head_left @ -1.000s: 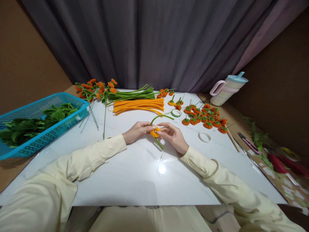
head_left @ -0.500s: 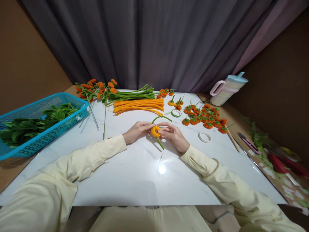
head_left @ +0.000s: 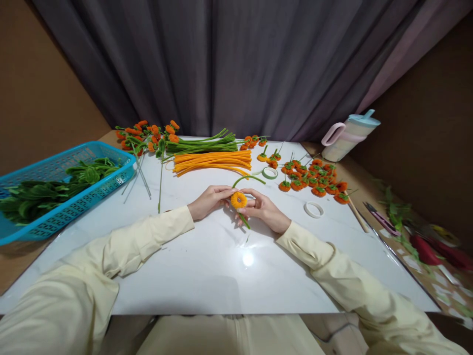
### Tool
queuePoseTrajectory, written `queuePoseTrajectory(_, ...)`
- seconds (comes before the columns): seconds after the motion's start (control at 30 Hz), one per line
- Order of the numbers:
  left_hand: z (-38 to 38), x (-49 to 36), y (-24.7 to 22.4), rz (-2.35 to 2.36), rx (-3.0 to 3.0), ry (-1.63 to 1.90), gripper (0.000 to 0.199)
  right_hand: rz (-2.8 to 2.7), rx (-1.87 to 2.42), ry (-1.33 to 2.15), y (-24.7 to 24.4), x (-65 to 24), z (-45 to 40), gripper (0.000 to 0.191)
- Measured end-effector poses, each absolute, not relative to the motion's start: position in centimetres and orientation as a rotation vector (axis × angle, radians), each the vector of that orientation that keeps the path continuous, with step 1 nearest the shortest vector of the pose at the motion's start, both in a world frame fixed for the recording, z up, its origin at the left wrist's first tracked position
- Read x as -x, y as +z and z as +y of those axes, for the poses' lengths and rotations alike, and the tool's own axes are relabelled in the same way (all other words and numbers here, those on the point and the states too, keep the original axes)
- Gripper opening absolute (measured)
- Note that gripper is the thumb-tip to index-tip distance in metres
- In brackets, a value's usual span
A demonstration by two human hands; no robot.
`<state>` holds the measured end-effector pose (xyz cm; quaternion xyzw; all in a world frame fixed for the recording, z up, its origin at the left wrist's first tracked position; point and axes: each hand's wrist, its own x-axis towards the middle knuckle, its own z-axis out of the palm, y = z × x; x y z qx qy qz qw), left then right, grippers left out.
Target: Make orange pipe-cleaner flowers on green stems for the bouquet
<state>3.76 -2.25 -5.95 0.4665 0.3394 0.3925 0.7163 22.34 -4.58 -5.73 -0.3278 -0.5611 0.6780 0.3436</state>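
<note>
Between my hands is a small orange ring-shaped pipe-cleaner pumpkin [head_left: 238, 200], its central hole facing me. My left hand [head_left: 211, 201] grips it from the left, fingers closed at its edge. A green pipe cleaner [head_left: 251, 177] runs behind the ring, one end curving up and right, the other poking out below. My right hand [head_left: 266, 211] pinches at the ring's lower right, thumb near the green lower end. Beyond the hands lies a bundle of orange pipe cleaners [head_left: 212, 161], with green pipe cleaners [head_left: 203, 143] behind it.
A blue basket [head_left: 66, 209] of green leaf pieces stands left. Several orange pumpkins with green tops [head_left: 314, 180] lie right, near green tape [head_left: 269, 173] and a white tape roll [head_left: 314, 210]. A tumbler [head_left: 349, 135], snips [head_left: 380, 218] and red-handled scissors [head_left: 424, 250] are farther right.
The orange ring has turned to face me more squarely. My right thumb has moved down toward the lower green end, and the upper green end has shifted slightly right.
</note>
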Motion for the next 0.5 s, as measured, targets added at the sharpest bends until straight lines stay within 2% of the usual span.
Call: queuePoseTrajectory(0.5, -2.59, -3.85, -5.32, 0.774, -1.061, 0.836, 0.029, -1.480, 0.840, 1.729, -6.31, -22.35, -4.28, 0.057)
